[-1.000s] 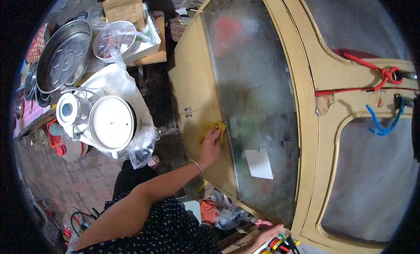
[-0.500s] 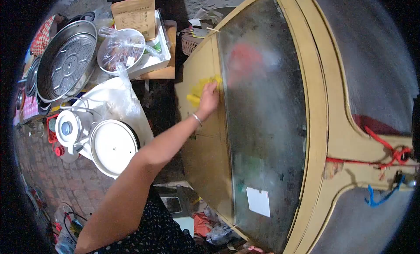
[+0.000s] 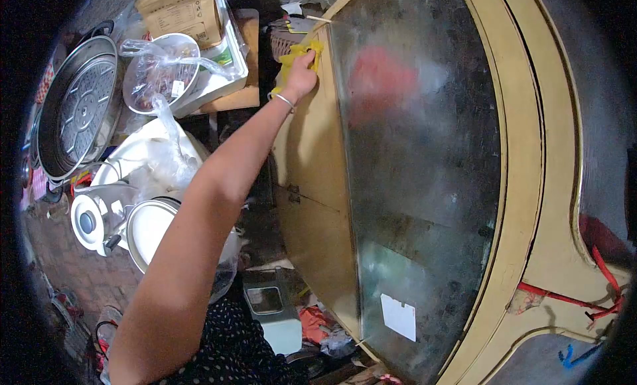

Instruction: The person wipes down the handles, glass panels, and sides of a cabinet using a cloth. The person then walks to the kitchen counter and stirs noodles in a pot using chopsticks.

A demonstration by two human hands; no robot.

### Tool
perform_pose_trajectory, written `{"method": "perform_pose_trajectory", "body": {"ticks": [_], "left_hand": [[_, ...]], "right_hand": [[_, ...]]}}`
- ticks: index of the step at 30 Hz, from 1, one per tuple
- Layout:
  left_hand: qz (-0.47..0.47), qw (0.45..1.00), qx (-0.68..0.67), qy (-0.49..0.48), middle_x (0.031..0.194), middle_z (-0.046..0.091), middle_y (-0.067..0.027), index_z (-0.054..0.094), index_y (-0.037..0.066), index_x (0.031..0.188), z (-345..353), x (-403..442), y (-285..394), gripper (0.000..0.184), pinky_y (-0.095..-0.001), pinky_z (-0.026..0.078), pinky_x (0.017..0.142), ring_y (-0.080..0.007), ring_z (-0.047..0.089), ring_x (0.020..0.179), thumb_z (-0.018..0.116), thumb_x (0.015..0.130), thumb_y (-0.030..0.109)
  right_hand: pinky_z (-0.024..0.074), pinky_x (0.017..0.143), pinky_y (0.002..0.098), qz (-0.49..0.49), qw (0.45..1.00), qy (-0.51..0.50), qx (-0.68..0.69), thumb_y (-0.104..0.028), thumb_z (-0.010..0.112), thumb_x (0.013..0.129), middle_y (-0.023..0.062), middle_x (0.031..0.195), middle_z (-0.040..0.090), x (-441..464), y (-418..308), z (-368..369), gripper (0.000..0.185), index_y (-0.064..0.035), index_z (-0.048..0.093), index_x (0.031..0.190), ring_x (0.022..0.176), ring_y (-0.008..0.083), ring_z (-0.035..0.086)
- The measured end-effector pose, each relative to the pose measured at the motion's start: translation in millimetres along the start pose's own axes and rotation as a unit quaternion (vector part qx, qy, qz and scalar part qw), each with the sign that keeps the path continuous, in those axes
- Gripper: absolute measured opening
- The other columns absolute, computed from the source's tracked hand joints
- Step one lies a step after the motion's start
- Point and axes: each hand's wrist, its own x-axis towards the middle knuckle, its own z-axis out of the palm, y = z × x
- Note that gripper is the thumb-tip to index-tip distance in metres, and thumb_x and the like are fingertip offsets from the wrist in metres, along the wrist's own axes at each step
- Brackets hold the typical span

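My left hand (image 3: 300,80) reaches out at the end of a bare arm with a bracelet at the wrist. Its fingers press a crumpled yellow cloth (image 3: 292,59) against the tan wooden panel (image 3: 318,186) of a cabinet, near the panel's far end. Beside that panel is a smeared, cloudy glass pane (image 3: 415,166), with blurred red and green shapes showing in it. A white paper square (image 3: 398,317) sits near the pane's lower end. My right hand is not in view.
To the left stand a large steamer pot (image 3: 83,110), a plastic-covered bowl (image 3: 161,73), a brown paper pouch (image 3: 179,19), a white kettle (image 3: 93,222) and a lidded white pot (image 3: 149,232). Red cord (image 3: 551,294) is tied at the cabinet's right.
My left hand has slid the yellow cloth up along the tan panel, away from me. The view has shifted, with the cabinet looking larger and the pots further left.
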Motion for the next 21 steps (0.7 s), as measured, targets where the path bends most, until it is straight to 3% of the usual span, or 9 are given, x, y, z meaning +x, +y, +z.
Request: {"method": "perform_pose_trajectory", "body": {"ticks": [7, 9, 11, 13, 15, 16, 18, 21], "left_hand": [[0.013, 0.999, 0.013, 0.037, 0.121, 0.049, -0.0211, 0.051, -0.002, 0.125, 24.6, -111.8, -11.8, 0.055, -0.0335, 0.031, 0.105, -0.0346, 0.043, 0.118, 0.042, 0.072, -0.011], [0.077, 0.996, 0.0, 0.036, 0.118, 0.05, -0.0202, 0.053, -0.002, 0.123, 28.1, -153.0, -18.1, 0.054, -0.0343, 0.034, 0.103, -0.0348, 0.045, 0.114, 0.041, 0.07, -0.013], [0.071, 0.997, -0.034, 0.02, 0.115, 0.051, -0.0196, 0.053, -0.002, 0.12, 30.7, -195.7, -17.5, 0.054, -0.036, 0.036, 0.101, -0.0349, 0.047, 0.111, 0.039, 0.069, -0.016], [0.161, 0.985, -0.057, 0.027, 0.115, 0.052, -0.0196, 0.053, -0.002, 0.119, 41.5, -240.7, -44.0, 0.054, -0.0374, 0.036, 0.1, -0.0352, 0.047, 0.112, 0.039, 0.069, -0.018], [0.069, 0.997, -0.007, -0.025, 0.12, 0.05, -0.0203, 0.051, -0.001, 0.122, 40.3, -288.4, -39.4, 0.054, -0.0378, 0.034, 0.103, -0.036, 0.044, 0.117, 0.041, 0.071, -0.016], [0.076, 0.997, -0.009, -0.025, 0.12, 0.05, -0.0203, 0.051, -0.001, 0.122, 40.3, -307.9, -34.6, 0.054, -0.0378, 0.034, 0.103, -0.036, 0.044, 0.117, 0.041, 0.071, -0.016], [-0.047, 0.996, -0.013, -0.073, 0.127, 0.046, -0.0212, 0.049, 0.0, 0.126, 39.8, -338.0, -22.3, 0.054, -0.0373, 0.031, 0.106, -0.0363, 0.04, 0.123, 0.043, 0.074, -0.013], [-0.047, 0.994, 0.006, -0.095, 0.132, 0.041, -0.0216, 0.046, -0.001, 0.128, 39.3, -354.1, -20.6, 0.049, -0.0379, 0.028, 0.108, -0.0365, 0.038, 0.126, 0.045, 0.08, -0.006]], "right_hand": [[0.0503, 0.051, 0.0351, -0.008, 1.0, -0.012, 0.023, -0.068, 0.018, 0.091, 0.0191, 0.058, 0.059, 2.5, 9.0, -9.7, 0.084, 0.0007, 0.053, 0.056, 0.048, 0.0274, 0.057], [0.0502, 0.051, 0.035, -0.01, 0.999, -0.016, 0.036, -0.068, 0.018, 0.091, 0.0191, 0.058, 0.059, 3.2, 14.1, -15.6, 0.084, 0.0007, 0.053, 0.056, 0.048, 0.0273, 0.057], [0.0501, 0.051, 0.0349, -0.011, 0.999, -0.02, 0.05, -0.068, 0.018, 0.091, 0.0191, 0.057, 0.059, 4.6, 20.4, -21.0, 0.084, 0.0007, 0.053, 0.056, 0.048, 0.0273, 0.057], [0.0501, 0.051, 0.0348, -0.013, 0.998, -0.024, 0.06, -0.068, 0.018, 0.091, 0.0191, 0.057, 0.059, 7.0, 27.4, -26.8, 0.084, 0.0007, 0.053, 0.056, 0.048, 0.0272, 0.057], [0.05, 0.051, 0.0347, -0.018, 0.997, -0.031, 0.075, -0.068, 0.019, 0.091, 0.0191, 0.057, 0.059, 8.7, 34.6, -31.5, 0.084, 0.0007, 0.053, 0.056, 0.048, 0.0272, 0.057], [0.05, 0.051, 0.0347, -0.018, 0.996, -0.031, 0.081, -0.068, 0.019, 0.091, 0.0191, 0.057, 0.059, 9.9, 38.0, -33.4, 0.084, 0.0007, 0.053, 0.056, 0.048, 0.0271, 0.057], [0.0499, 0.051, 0.0346, -0.02, 0.996, -0.031, 0.083, -0.068, 0.019, 0.091, 0.0191, 0.057, 0.059, 12.0, 42.9, -36.5, 0.084, 0.0007, 0.053, 0.056, 0.048, 0.0271, 0.057], [0.0498, 0.051, 0.0345, -0.021, 0.996, -0.029, 0.087, -0.067, 0.019, 0.091, 0.0191, 0.057, 0.059, 14.0, 45.5, -38.1, 0.084, 0.0007, 0.053, 0.056, 0.048, 0.027, 0.057]]}}
